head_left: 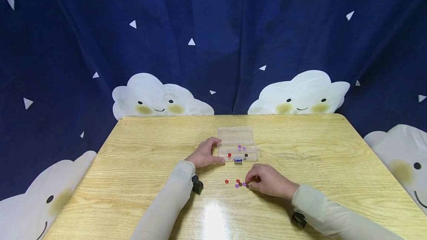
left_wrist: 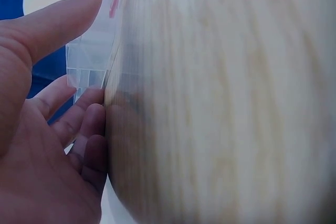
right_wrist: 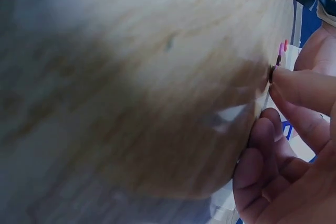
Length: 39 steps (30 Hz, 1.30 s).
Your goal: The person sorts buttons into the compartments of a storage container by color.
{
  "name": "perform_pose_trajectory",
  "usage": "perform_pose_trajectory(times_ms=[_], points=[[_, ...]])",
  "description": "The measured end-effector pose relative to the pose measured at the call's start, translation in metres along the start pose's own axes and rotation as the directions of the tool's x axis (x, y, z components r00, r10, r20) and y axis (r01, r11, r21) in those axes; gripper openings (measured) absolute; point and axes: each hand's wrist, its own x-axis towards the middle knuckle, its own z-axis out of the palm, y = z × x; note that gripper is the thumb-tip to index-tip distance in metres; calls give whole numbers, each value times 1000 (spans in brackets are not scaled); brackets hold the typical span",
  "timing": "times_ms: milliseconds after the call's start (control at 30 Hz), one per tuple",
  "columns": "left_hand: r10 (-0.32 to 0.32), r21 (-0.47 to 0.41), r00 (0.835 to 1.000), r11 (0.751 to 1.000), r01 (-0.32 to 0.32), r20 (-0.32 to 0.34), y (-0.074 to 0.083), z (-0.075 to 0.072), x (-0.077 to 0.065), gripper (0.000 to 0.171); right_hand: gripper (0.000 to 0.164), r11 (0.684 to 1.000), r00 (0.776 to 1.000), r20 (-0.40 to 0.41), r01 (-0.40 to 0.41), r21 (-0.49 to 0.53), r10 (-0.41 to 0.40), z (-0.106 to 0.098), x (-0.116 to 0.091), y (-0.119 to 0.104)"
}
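A clear plastic box (head_left: 238, 151) with its lid (head_left: 235, 135) raised lies on the table, a blue latch (head_left: 238, 161) at its front. My left hand (head_left: 206, 153) holds its left end, thumb at the front corner and fingers at the far side. Inside are a red button (head_left: 229, 155), a dark button (head_left: 246, 155) and two purple ones (head_left: 239, 146). Nearer to me, my right hand (head_left: 270, 180) pinches a small dark button (right_wrist: 271, 74) between thumb and index finger. Beside those fingertips lie red buttons (head_left: 238, 181), purple buttons (head_left: 237, 186) and another dark one (head_left: 240, 184).
The wooden table (head_left: 150, 147) extends to both sides of the box. Behind it hangs a dark blue curtain (head_left: 213, 17) with white clouds. Black wrist cameras (head_left: 197, 185) sit on both sleeves.
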Motion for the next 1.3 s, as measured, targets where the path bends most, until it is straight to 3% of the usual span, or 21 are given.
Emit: perform_pose_trajectory(times_ms=[333, 600, 1300], points=[[0, -4, 1000, 1000, 0, 2, 0, -1, -1, 80, 15, 998, 999, -32, 6, -65, -8, 4, 1, -5], [4, -6, 1000, 1000, -4, 7, -1, -1, -2, 80, 15, 994, 1000, -9, -15, -112, 14, 3, 3, -8], [-9, 6, 1000, 1000, 9, 17, 3, -3, -1, 81, 16, 997, 1000, 6, 13, -81, -12, 2, 2, -5]])
